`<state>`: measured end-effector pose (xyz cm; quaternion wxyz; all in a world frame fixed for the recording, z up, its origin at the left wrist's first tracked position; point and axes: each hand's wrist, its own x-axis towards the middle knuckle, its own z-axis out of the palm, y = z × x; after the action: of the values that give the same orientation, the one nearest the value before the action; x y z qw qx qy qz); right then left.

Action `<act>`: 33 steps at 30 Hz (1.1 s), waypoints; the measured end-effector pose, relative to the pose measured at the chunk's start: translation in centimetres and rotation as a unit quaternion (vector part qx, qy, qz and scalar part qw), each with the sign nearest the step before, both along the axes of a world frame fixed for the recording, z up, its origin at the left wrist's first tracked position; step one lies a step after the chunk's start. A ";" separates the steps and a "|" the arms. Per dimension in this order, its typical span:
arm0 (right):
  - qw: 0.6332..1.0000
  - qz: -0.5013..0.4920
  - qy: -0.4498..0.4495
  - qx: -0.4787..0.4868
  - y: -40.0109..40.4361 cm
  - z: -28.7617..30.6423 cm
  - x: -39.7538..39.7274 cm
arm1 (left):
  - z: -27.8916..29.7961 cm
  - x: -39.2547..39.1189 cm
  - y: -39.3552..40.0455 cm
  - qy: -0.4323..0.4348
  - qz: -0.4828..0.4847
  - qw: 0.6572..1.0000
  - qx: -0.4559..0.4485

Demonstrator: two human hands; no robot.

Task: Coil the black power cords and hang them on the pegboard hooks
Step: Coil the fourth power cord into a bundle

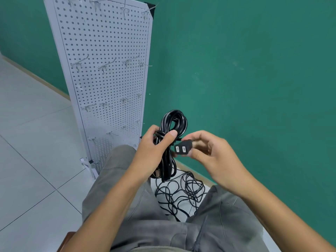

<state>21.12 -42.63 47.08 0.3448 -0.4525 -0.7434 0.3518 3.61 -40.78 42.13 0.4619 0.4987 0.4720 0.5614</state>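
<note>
Pale tiled floor (32,142) meets a green wall (245,70). A white pegboard (107,79) leans against the wall, fitted with bare metal hooks (104,67). Left hand (154,151): grip clamped around the middle of a coiled black power cord (172,124), thumb across the bundle. Right hand (214,157): grip pinched on the cord's black connector (183,148), just beside the coil. A loose tangled cord (181,193) lies on the floor between the knees.
</note>
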 end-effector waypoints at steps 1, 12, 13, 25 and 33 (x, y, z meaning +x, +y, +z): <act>1.000 -0.006 -0.005 0.019 -0.1 0.0 0.0 | 0.1 0.2 -0.2 0.008 -0.010 1.000 -0.002; 0.990 -0.042 0.132 0.023 0.6 -0.1 -1.8 | 0.2 1.9 -0.7 -0.104 -0.062 0.990 -0.067; 0.989 -0.046 0.137 0.019 0.8 -0.1 -1.9 | 0.2 2.0 -0.7 -0.116 -0.070 0.988 -0.074; 0.988 -0.011 0.149 0.042 0.6 -1.5 -3.0 | 0.1 1.2 -0.1 -0.157 0.032 0.986 -0.043; 0.982 -0.067 0.114 0.137 -0.1 -1.0 -3.9 | 0.9 1.4 -0.3 -0.158 0.049 0.986 0.001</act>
<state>17.27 -42.69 46.11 0.5089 -0.4065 -0.7083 0.2721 4.96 -41.06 42.99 0.5020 0.3808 0.4163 0.6555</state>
